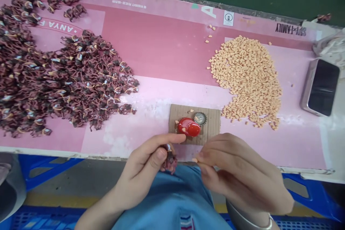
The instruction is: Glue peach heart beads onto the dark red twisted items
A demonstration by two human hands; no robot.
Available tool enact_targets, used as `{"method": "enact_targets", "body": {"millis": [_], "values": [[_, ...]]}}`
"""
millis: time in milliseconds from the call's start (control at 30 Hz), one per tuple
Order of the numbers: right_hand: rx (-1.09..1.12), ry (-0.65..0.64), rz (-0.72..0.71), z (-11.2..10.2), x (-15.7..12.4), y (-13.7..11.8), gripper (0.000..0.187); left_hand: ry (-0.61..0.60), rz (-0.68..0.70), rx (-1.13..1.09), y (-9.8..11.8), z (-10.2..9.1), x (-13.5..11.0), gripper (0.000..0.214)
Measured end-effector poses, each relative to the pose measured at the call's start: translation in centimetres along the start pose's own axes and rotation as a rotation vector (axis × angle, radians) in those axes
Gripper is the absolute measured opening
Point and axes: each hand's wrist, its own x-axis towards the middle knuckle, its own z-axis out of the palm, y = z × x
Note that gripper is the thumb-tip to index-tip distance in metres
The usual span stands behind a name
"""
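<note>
My left hand [149, 165] grips a small dark-brown and maroon figurine [169, 161] between thumb and fingers, its index finger stretched toward a red cap [189, 127]. In my right hand [239, 169], thumb and fingertips pinch a tiny cream-coloured piece [195, 160], held a little apart from the figurine. The red cap sits on a cardboard square [212, 122] beside a crimped metal bottle cap [200, 118], with a few cream bits around them.
A heap of similar figurines [81, 79] covers the left of the pink table [161, 50]. To the right lies a pile of cream pieces [248, 79]. A phone [322, 87] and a crumpled plastic bag [332, 48] are at the far right.
</note>
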Motion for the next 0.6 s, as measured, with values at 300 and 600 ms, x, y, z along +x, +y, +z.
{"method": "enact_targets", "body": {"millis": [300,600], "values": [[0.071,-0.083,-0.052,0.5,0.6,0.4,0.018,0.015,-0.086,-0.070,0.4,0.6,-0.1,0.024],[-0.187,-0.145,-0.100,0.1,-1.1,-0.4,0.016,0.187,0.094,0.219,0.0,1.3,0.3,0.021]]}}
